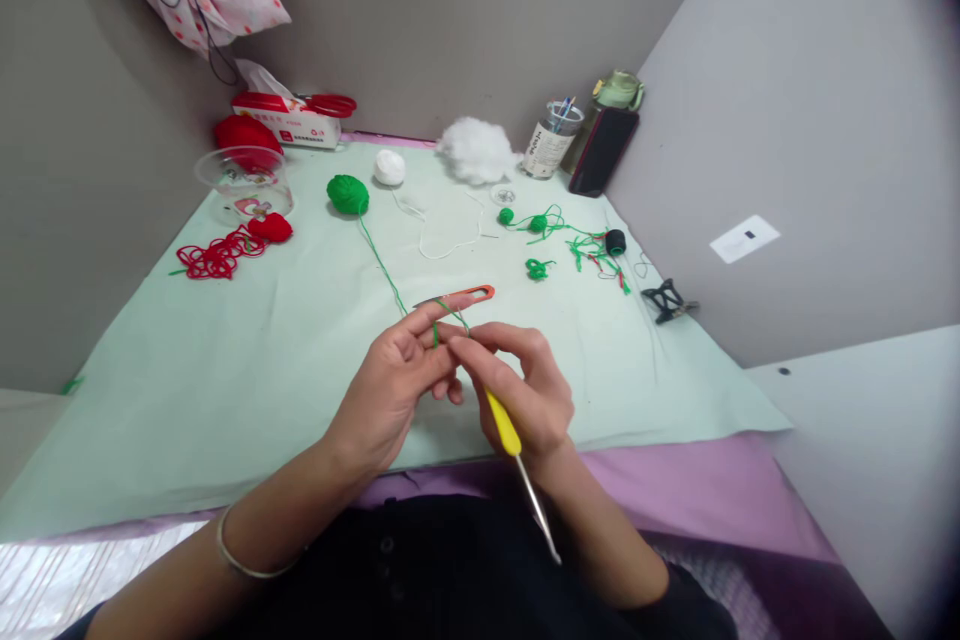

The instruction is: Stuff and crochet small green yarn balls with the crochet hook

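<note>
My left hand (pixel 394 375) is closed on green yarn (pixel 385 267), which loops over the raised index finger and runs back to a green yarn ball (pixel 348 194). My right hand (pixel 521 385) grips a crochet hook with a yellow handle (pixel 503 423); its metal shaft points down toward my body. The fingertips of both hands meet at the yarn, and the small piece of work between them is too hidden to make out. Just beyond the fingers lies a tool with an orange handle (pixel 484 293).
Red yarn (pixel 214 256), a clear plastic cup (pixel 262 200) and a tissue box (pixel 300 128) stand left. A white yarn ball (pixel 389 167) and stuffing (pixel 478 150) lie at the back. Right are green scraps (pixel 592 250), a pen jar (pixel 551 142), a phone (pixel 604 152) and a black stand (pixel 666 301).
</note>
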### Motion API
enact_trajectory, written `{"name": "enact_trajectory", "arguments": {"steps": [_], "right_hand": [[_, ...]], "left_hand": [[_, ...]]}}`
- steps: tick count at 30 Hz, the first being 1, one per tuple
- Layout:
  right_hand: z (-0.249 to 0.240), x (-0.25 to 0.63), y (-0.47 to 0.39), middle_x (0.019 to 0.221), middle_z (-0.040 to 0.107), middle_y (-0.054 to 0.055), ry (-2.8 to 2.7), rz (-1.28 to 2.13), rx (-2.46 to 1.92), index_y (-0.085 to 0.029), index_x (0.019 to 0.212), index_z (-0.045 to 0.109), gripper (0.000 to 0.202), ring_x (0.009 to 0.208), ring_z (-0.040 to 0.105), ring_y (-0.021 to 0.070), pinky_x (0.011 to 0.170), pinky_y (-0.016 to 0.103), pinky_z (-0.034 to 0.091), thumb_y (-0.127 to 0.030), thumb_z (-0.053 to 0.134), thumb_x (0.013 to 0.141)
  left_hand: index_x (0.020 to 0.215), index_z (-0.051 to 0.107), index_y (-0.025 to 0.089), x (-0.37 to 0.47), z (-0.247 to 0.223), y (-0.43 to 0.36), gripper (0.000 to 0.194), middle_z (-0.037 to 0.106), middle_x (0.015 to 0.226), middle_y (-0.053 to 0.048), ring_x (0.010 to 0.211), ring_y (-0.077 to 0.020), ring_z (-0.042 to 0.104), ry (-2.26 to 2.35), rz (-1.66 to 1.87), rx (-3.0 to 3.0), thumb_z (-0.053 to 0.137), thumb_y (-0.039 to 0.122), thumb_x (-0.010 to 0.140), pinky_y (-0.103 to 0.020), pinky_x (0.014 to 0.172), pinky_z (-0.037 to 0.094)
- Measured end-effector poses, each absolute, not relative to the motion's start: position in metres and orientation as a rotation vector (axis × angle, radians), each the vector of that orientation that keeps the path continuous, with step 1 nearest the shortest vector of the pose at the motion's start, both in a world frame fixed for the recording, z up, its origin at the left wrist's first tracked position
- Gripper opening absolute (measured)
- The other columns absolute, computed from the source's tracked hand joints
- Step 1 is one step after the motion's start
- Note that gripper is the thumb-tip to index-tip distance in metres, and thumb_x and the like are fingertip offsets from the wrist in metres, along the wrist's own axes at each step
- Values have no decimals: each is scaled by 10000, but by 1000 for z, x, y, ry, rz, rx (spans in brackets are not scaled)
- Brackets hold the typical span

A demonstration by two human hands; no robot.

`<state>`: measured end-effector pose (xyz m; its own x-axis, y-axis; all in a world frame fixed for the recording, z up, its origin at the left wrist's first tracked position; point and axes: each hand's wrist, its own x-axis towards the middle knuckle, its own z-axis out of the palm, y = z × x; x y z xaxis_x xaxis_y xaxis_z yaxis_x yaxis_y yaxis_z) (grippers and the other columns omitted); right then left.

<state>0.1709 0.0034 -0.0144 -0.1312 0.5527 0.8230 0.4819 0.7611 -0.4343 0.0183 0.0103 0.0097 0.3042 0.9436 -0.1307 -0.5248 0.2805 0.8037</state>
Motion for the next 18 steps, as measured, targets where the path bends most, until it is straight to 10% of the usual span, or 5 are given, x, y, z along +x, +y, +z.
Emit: {"name": "enact_trajectory", "arguments": {"steps": [7, 12, 18], "right_hand": [[-7, 174, 11, 897, 690, 27, -1294, 751, -768, -251, 1014, 758, 173, 640, 620, 129, 594, 303, 538, -239, 585, 1018], [-8, 171, 14, 983, 740, 43, -1299, 923, -741, -273, 1033, 794, 149, 738, 642, 143, 652, 304, 536, -260, 653, 987], [-11, 172, 12, 928, 692, 31, -1278, 986, -675, -274, 1022, 804, 152, 738, 630, 132, 642, 288, 517, -252, 658, 985]], "left_hand": [[1139, 799, 192, 16, 13, 12, 273, 553, 757, 34, 503, -11, 248, 692, 1058, 630, 775, 219, 869, -111, 475, 397], [1160, 785, 230, 18, 10, 9, 292, 675, 1043, -27, 540, -21, 345, 774, 1144, 812, 776, 232, 868, -162, 515, 478], [1290, 741, 275, 19, 10, 8, 411, 573, 861, 12, 548, -31, 359, 742, 1111, 815, 771, 246, 881, -168, 544, 498]]}}
